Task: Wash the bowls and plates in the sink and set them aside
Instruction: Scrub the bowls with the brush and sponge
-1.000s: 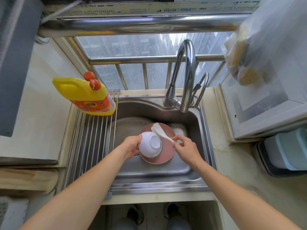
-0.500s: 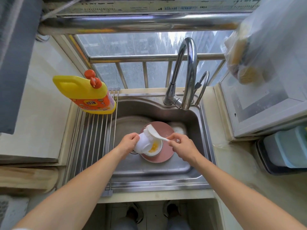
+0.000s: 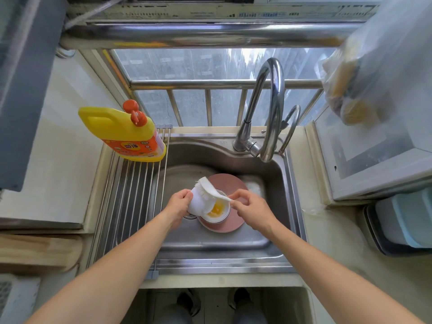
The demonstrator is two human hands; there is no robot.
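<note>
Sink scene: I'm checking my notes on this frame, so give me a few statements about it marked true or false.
1. The left hand grips a white bowl. True.
2. The right hand holds a sponge. False: it pinches the handle of a white brush.
3. A pink plate lies in the sink. True.
4. The detergent bottle lies on its side in the basin. False: it stands on the drying rack.
5. Water streams from the faucet. False: none is visible.

yellow detergent bottle (image 3: pixel 124 134) on roll-up rack (image 3: pixel 131 202), chrome faucet (image 3: pixel 266 113), hanging plastic bag (image 3: pixel 374 66)
</note>
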